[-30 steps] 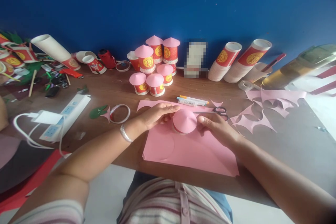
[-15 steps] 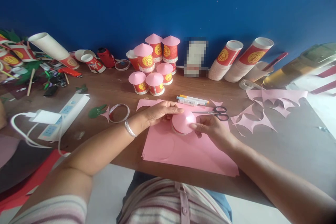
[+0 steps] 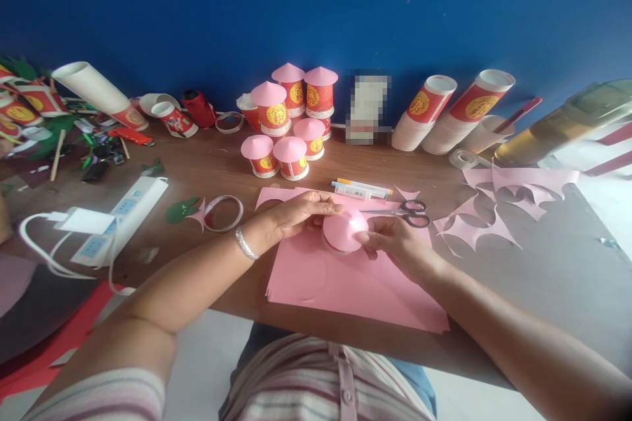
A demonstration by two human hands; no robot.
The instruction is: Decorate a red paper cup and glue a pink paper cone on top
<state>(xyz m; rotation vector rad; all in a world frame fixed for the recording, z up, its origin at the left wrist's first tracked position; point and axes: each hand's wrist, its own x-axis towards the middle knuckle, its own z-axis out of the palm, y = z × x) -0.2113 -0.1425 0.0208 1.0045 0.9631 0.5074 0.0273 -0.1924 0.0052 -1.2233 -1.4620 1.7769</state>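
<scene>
A pink paper cone (image 3: 342,231) sits over a paper cup, of which only a thin strip of the pale rim shows below the cone's near edge. My left hand (image 3: 307,212) grips the cone's far left edge, thumb and fingers pressed together. From the right, my right hand (image 3: 397,237) pinches the edge with its thumb on top. Under both hands lies a stack of pink paper sheets (image 3: 355,293), with a circle outline visible on the top one. Black-handled scissors (image 3: 415,213) rest just beyond my right hand.
Several red cups with pink cone tops (image 3: 293,158) stand at the back. Markers (image 3: 360,189) lie beyond the sheets. Tape (image 3: 224,213) and a power strip (image 3: 123,217) are left; pink paper scraps (image 3: 481,223) and stacked paper cups (image 3: 469,108) are right.
The cone has tipped slightly toward me between my hands, so less of the cup shows beneath it. Both hands keep nearly the same place and grip.
</scene>
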